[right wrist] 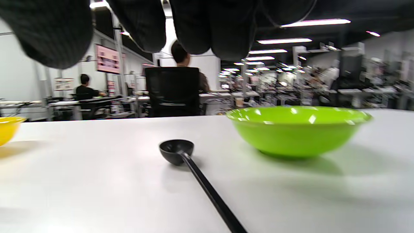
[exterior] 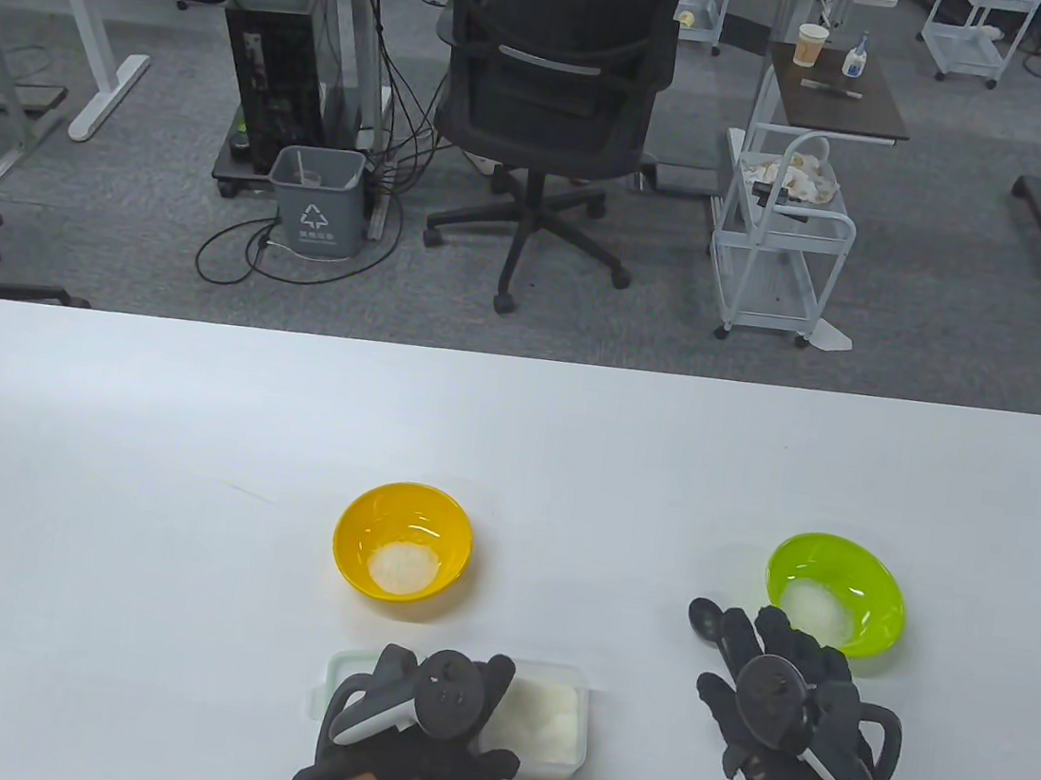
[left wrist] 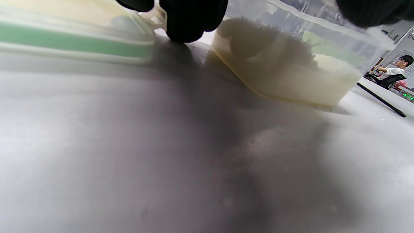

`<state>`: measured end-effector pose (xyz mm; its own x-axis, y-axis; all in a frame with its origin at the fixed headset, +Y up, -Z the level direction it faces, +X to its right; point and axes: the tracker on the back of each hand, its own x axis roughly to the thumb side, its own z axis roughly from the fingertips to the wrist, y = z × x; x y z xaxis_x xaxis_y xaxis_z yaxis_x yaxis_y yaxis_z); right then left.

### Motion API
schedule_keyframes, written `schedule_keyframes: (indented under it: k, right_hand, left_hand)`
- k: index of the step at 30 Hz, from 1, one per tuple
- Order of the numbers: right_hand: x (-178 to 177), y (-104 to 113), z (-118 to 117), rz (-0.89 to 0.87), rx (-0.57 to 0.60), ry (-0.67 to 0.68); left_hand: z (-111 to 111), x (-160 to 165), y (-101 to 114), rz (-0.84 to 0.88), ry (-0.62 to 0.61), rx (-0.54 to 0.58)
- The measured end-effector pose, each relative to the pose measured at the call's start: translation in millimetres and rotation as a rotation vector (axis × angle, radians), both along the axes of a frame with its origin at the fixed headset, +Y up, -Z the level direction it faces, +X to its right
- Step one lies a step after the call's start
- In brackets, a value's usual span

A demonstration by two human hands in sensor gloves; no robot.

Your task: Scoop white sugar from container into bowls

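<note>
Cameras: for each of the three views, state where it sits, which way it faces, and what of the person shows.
Table view: high, looking down the white table; left hand on the sugar container, right hand over the black spoon.
Left wrist view: at table level, facing the container; fingertips above.
Right wrist view: low, facing the spoon and green bowl; fingers above.
Shared: both wrist views' objects appear in the table view.

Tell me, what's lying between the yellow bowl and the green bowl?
Mostly bare table. Only the black spoon lies there, near the green bowl, far from the yellow bowl. The table view shows it.
</note>
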<state>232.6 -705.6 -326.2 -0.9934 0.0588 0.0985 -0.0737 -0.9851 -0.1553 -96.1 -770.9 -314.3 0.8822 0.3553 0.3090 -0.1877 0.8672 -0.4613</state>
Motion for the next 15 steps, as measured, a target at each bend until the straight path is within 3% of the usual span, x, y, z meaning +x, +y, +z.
schedule_keyframes:
  k: [7, 15]
  right_hand:
    - [-18.6, -5.6, 17.0, 0.09, 0.128, 0.128]
    - [-11.1, -20.4, 21.4, 0.068, 0.055, 0.11]
  left_hand:
    - [0.1, -0.2, -0.4, 0.004, 0.0, -0.001]
    - [0.0, -0.6, -0.9, 0.011, 0.0, -0.003]
